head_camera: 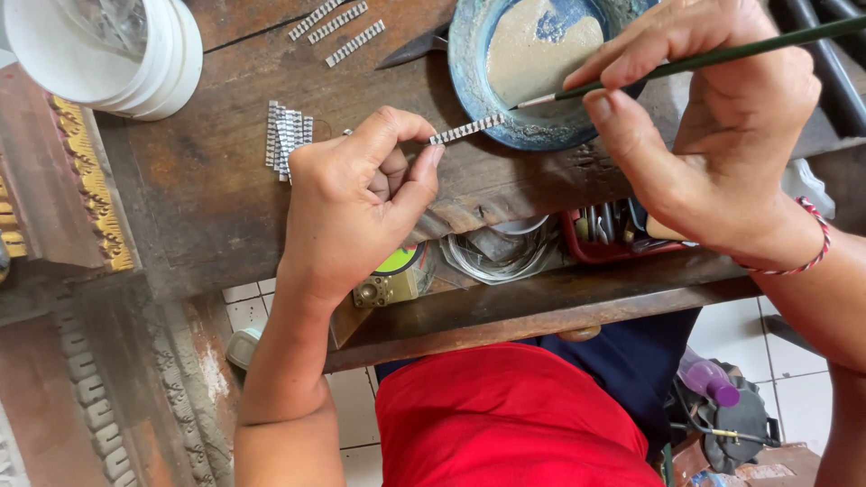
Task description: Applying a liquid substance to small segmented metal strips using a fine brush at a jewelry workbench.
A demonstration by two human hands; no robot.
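Left hand (356, 203) fingers pinching silver strip (466, 131), right hand (713, 117) fingers gripping brush (722, 56), blue bowl (469, 63) holding beige paste (532, 50)

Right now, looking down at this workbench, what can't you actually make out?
Head view only:
- Far end of the silver strip: hidden inside the left hand.
- Brush handle: cut off by the right edge past the right hand.
- Open drawer contents: shaded by the tabletop, too jumbled to tell.
- White bowls: cut off by the top-left corner.
- Blue dish: far rim cut off by the top edge.
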